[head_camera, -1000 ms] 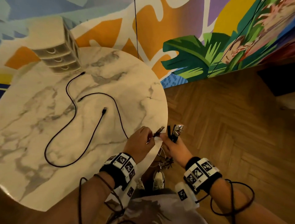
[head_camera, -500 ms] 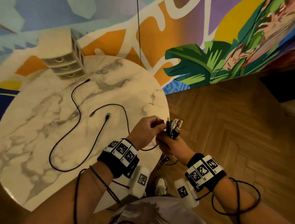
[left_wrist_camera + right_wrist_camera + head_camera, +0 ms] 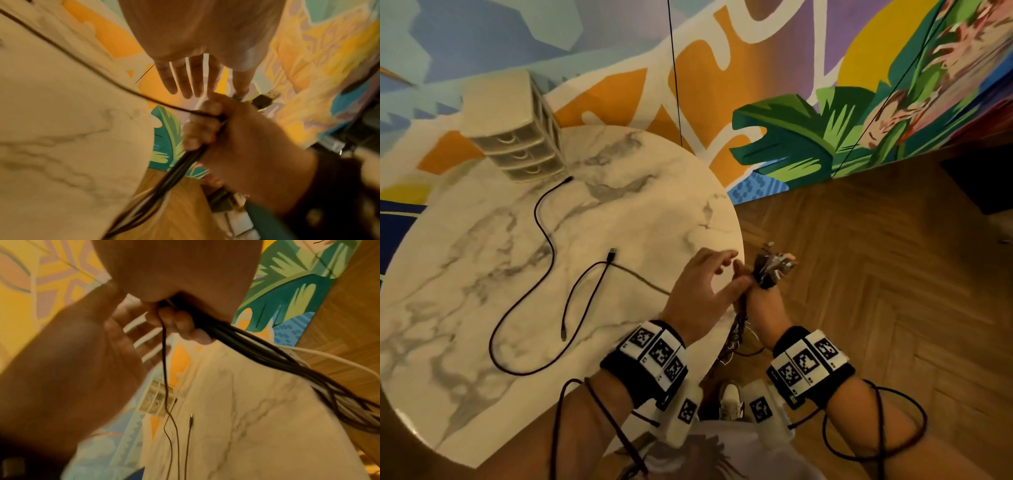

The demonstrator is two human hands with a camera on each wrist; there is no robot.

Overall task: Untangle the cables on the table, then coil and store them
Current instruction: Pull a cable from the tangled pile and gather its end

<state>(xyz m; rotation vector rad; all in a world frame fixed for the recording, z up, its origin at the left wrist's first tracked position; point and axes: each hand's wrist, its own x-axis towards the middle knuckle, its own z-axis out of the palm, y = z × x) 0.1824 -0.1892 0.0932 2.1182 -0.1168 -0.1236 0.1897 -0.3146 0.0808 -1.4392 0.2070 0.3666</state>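
My right hand (image 3: 760, 298) grips a bundle of cable ends (image 3: 774, 267) just past the marble table's (image 3: 654, 205) right edge, plugs sticking up. The wrist views show its fingers (image 3: 180, 321) curled round the black cords (image 3: 185, 162), which hang down to the floor. My left hand (image 3: 722, 270) hovers beside the bundle with fingers spread and straight (image 3: 191, 81), holding nothing. A thin black cable (image 3: 571, 301) runs from the bundle across the table and loops back to a free end. A second long black cable (image 3: 541, 222) lies loose in a wide curve.
A small beige drawer unit (image 3: 517, 144) stands at the table's far left, near one cable's plug. A painted mural wall rises behind the table. Wooden floor (image 3: 876, 274) lies to the right, and a shoe (image 3: 729, 401) shows below between my wrists.
My left hand brought a plug into the right hand's bundle, then let go and spread its fingers. The cable on the table was dragged toward the right hand.
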